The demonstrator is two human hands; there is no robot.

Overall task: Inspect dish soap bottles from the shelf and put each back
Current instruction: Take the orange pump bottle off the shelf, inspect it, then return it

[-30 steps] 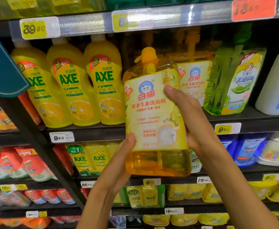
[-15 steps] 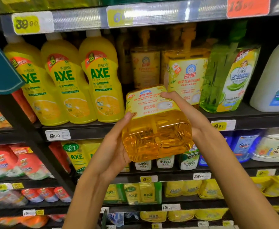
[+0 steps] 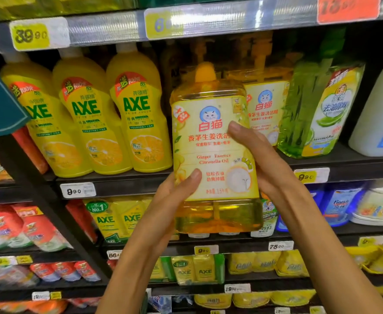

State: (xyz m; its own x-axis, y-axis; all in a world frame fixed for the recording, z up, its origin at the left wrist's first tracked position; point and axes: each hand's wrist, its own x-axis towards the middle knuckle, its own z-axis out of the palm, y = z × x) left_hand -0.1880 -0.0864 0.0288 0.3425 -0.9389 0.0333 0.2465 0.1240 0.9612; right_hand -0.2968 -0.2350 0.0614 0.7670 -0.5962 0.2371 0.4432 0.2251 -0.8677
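Head view: hands (image 3: 268, 175) hide bottle's (image 3: 215, 155) sides

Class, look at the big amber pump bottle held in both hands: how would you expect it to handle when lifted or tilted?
The amber bottle looks nearly full of liquid, so probably heavy for its size; both the left hand and the right hand grip it. Its clear plastic walls seem stiff but smooth, perhaps slippery. Tilted, the liquid would likely slosh and shift the weight.

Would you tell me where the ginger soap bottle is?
Head view, centre: the ginger soap bottle is held upright between both hands, before the shelf, right of the yellow AXE bottles.
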